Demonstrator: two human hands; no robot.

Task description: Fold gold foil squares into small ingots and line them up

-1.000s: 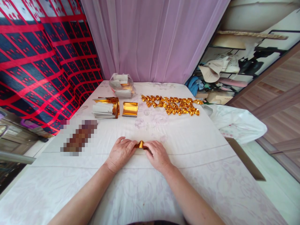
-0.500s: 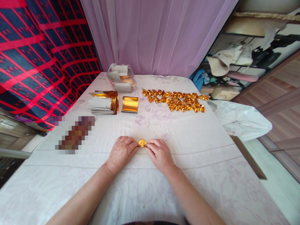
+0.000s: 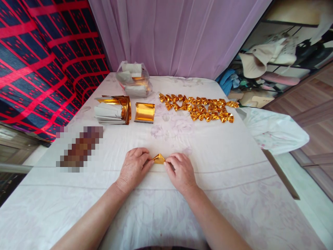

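Between my hands is a small folded piece of gold foil paper [image 3: 159, 159], with a pointed top and a flat lower edge. My left hand [image 3: 134, 166] pinches its left corner between thumb and fingers. On the other side, my right hand [image 3: 181, 171] grips the right corner the same way. Both hands rest low over the tablecloth. Beyond them lie a small stack of gold foil sheets [image 3: 145, 113] and, farther right, several rows of folded gold foil pieces [image 3: 205, 107].
A larger pile of foil-faced paper [image 3: 109, 113] sits at the left, with a clear plastic bag of more paper [image 3: 134, 81] behind it. A blurred-out patch [image 3: 82, 147] covers something on the left. A white bag [image 3: 281, 130] and cluttered shelves [image 3: 275, 66] stand beyond the table's right edge.
The foil piece's lower part now shows as a flat band beneath a raised peak, where two triangular faces showed before. My hands are slightly farther apart. The camera view has shifted a little.
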